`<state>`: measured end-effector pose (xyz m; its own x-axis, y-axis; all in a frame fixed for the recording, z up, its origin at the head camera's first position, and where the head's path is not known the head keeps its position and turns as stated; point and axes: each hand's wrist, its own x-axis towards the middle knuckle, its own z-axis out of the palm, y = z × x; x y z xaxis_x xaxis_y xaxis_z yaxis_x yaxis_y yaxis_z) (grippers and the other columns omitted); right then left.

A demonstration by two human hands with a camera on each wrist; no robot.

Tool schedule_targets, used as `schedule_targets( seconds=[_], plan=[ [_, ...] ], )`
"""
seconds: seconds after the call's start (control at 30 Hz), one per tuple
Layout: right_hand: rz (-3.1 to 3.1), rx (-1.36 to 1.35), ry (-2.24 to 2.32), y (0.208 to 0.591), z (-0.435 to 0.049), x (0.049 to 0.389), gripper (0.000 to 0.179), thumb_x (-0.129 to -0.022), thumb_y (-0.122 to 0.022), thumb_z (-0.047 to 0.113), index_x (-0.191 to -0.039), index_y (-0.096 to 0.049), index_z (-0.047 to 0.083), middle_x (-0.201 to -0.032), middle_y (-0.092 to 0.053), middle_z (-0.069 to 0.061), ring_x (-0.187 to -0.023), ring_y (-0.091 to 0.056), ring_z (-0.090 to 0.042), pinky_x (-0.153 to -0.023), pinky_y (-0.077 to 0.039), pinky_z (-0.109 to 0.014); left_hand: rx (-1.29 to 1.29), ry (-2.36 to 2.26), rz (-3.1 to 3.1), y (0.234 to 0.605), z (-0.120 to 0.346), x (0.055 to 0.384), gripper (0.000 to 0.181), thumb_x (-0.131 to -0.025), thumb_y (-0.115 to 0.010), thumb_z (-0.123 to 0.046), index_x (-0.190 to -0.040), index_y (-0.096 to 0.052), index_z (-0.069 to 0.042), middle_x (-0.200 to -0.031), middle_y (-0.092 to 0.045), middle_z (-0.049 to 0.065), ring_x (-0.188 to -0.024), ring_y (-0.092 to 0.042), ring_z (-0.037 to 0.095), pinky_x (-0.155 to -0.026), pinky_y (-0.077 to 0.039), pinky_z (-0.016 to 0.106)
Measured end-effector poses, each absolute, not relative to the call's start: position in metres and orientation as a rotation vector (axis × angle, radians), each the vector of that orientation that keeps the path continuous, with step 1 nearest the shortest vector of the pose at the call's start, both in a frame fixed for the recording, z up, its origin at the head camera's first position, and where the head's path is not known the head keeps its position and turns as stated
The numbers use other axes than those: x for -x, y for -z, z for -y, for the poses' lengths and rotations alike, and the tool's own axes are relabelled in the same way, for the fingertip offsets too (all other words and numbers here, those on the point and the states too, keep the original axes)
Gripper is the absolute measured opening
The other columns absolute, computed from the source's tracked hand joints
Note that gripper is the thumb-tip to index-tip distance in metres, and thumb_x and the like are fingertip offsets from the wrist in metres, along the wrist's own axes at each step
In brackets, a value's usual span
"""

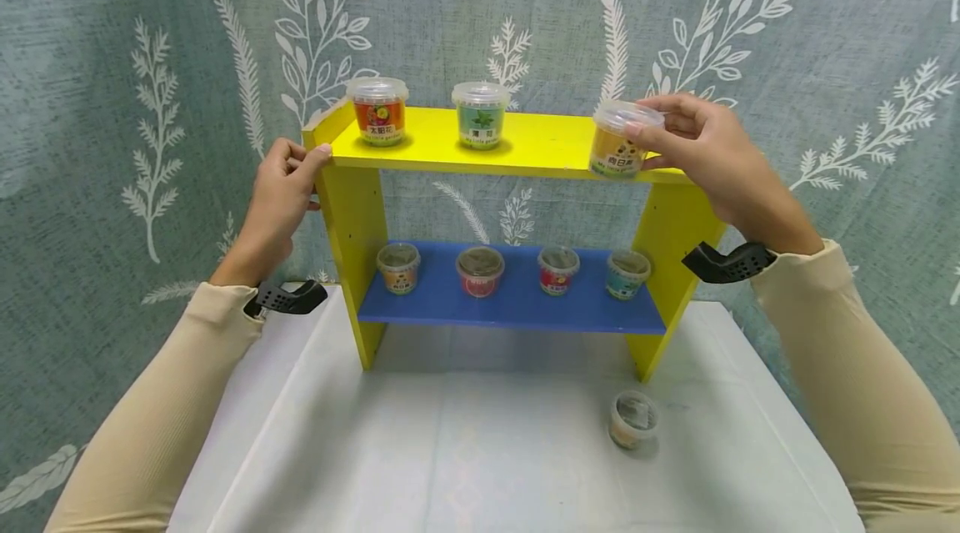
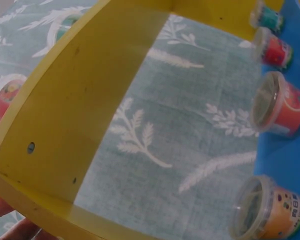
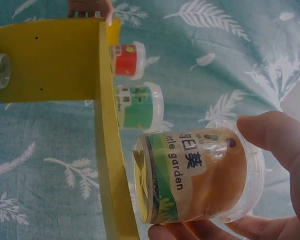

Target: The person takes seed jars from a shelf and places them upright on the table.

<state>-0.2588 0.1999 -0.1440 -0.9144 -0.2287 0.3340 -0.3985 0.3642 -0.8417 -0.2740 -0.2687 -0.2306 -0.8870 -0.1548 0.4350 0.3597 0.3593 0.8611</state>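
My right hand [image 1: 701,141] grips a clear-lidded plastic cup with an orange label [image 1: 617,151] between thumb and fingers, at the front edge of the yellow top shelf [image 1: 547,141]. In the right wrist view this orange cup [image 3: 190,175] is close, its base towards the shelf edge; whether it touches is unclear. My left hand [image 1: 273,191] pinches the upper left corner of the shelf unit, thumb on the edge. On the top shelf stand a red-labelled cup [image 1: 380,112] and a green-labelled cup [image 1: 480,116], both upright.
The blue lower shelf [image 1: 510,316] bears several cups: orange [image 1: 398,269], pinkish-red [image 1: 480,272], red [image 1: 558,270] and teal [image 1: 627,274]. One more cup [image 1: 632,420] stands on the white table [image 1: 480,450] in front of the right side panel. A leaf-patterned cloth [image 1: 442,16] hangs behind.
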Motion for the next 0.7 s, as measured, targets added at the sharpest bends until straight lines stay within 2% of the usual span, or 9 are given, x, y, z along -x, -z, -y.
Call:
schedule_targets(
  seconds=[0.37,0.7],
  plan=[
    [2.475,-0.615,-1.674,0.153,-0.207,0.242,0.057,-0.101,-0.069,0.031,-0.15,-0.048,0.012,-0.14,-0.054,-0.012,-0.117,-0.055,-0.029,-0.089,-0.055,-0.025,0.172,1.544,2.194,0.231,0.267,0.275,0.043,-0.102,-0.051,-0.059,-0.103,-0.043,-0.017,-0.098,-0.044,0.006,-0.09,-0.046,0.021,-0.078,-0.044,0.037],
    [2.514,-0.628,-1.583,0.164,-0.212,0.234,0.05,-0.101,-0.068,0.029,-0.146,-0.051,0.013,-0.133,-0.06,-0.009,-0.107,-0.058,-0.03,-0.089,-0.051,-0.025,0.18,1.55,2.179,0.23,0.268,0.275,0.041,-0.102,-0.052,-0.058,-0.103,-0.044,-0.017,-0.098,-0.044,0.005,-0.091,-0.047,0.019,-0.079,-0.045,0.039]
  ],
)
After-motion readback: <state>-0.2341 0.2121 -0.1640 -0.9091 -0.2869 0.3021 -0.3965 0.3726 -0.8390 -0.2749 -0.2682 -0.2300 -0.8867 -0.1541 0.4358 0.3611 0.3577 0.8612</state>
